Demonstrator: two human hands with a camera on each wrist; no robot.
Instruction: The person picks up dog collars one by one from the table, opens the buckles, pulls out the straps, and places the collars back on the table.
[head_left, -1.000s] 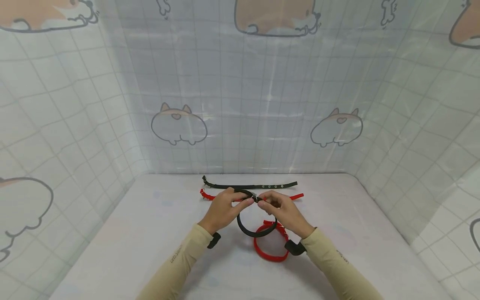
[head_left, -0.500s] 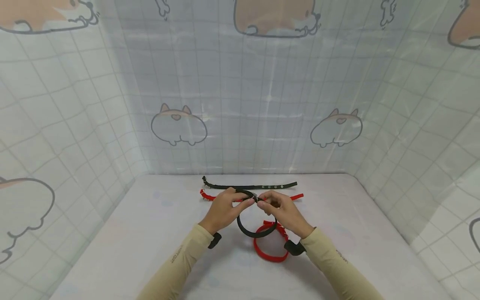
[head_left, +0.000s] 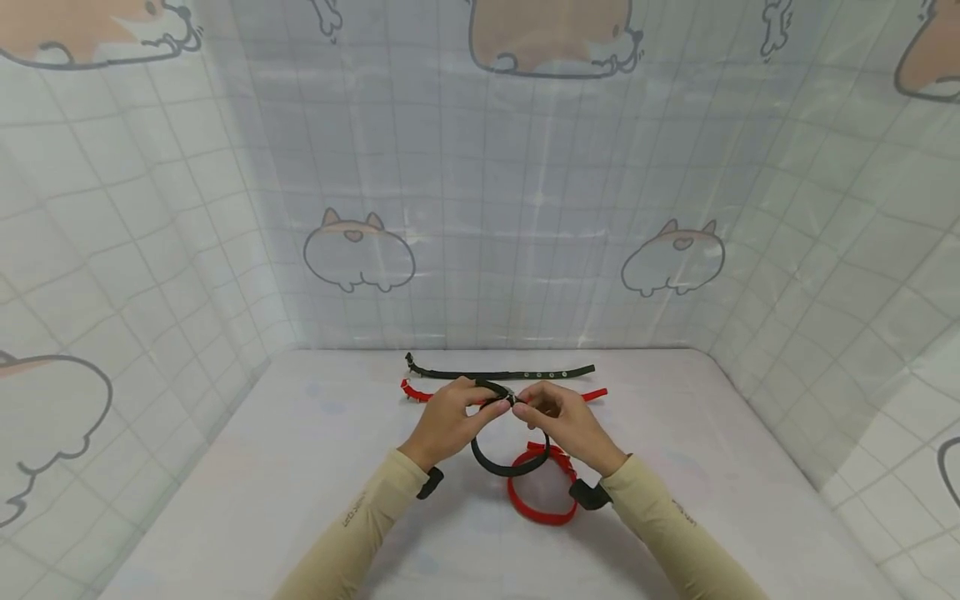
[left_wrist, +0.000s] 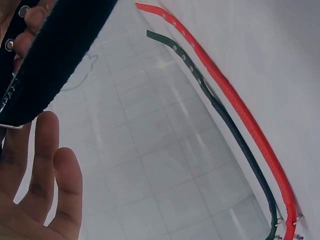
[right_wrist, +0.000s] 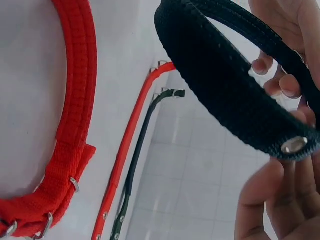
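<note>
A dark collar (head_left: 501, 472), bent into a loop, hangs between my two hands above the table. My left hand (head_left: 448, 423) pinches it beside the metal buckle (head_left: 511, 398). On the other side of that buckle, my right hand (head_left: 572, 425) pinches the collar between thumb and fingers. The left wrist view shows the dark strap (left_wrist: 70, 57) up close, with metal eyelets along its other part. From the right wrist, a silver eyelet (right_wrist: 294, 145) is visible near the held part. Whether the strap's end passes through the buckle is hidden by fingers.
A red collar (head_left: 542, 517) lies looped on the table, below and partly behind the dark loop. Two straight collars, one dark green (head_left: 480, 374) and one red (head_left: 596, 393), lie along the back edge. A printed curtain (head_left: 480, 208) rises behind the white table (head_left: 300, 467).
The dark loop has shifted slightly left and down between my hands. Both hands keep hold of it at nearly the same place. The other collars have not moved.
</note>
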